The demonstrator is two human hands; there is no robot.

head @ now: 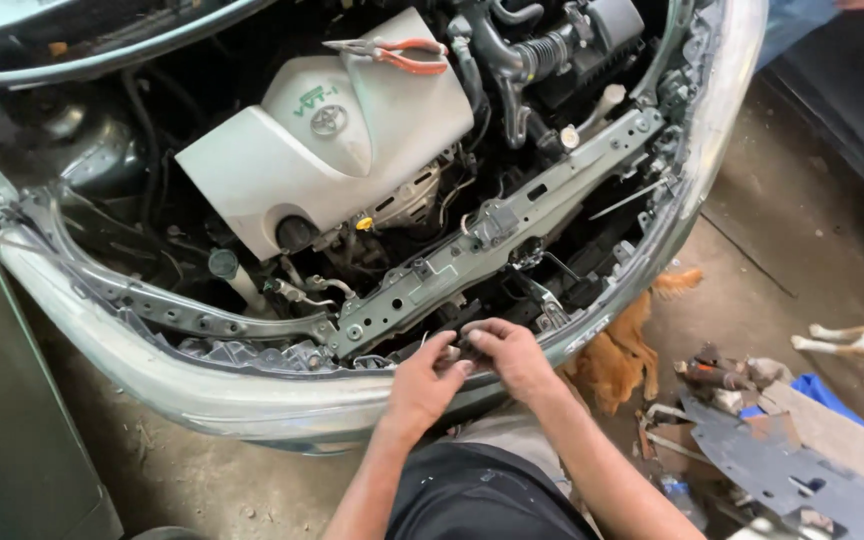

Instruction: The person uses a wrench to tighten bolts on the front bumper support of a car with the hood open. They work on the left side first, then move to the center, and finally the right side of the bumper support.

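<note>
Currently both hands meet at the front edge of the open engine bay, just above the bumper (252, 395). Left hand (422, 385) and right hand (512, 355) close their fingertips on one small dark part (462, 348), pinched from both sides; the fingers are curled nearly shut, and the part is mostly hidden, so its kind cannot be told. It sits at the lip where the bumper meets the grey metal crossbar (492, 240), below the bar's centre latch.

Both forearms reach up from the lower frame, which suggests the person crouches or sits in front of the car to bring the hands level with that lip.

Observations around:
- White engine cover (322, 130) lies behind the crossbar.
- Red-handled pliers (397, 52) rest on top of the cover, likely parked within reach, well apart from the hands.
- A ginger dog (622, 350) lies on the concrete floor under the bumper's right end.
- Flat grey panels (792, 465) and loose tools lie on the floor to the right.
</note>
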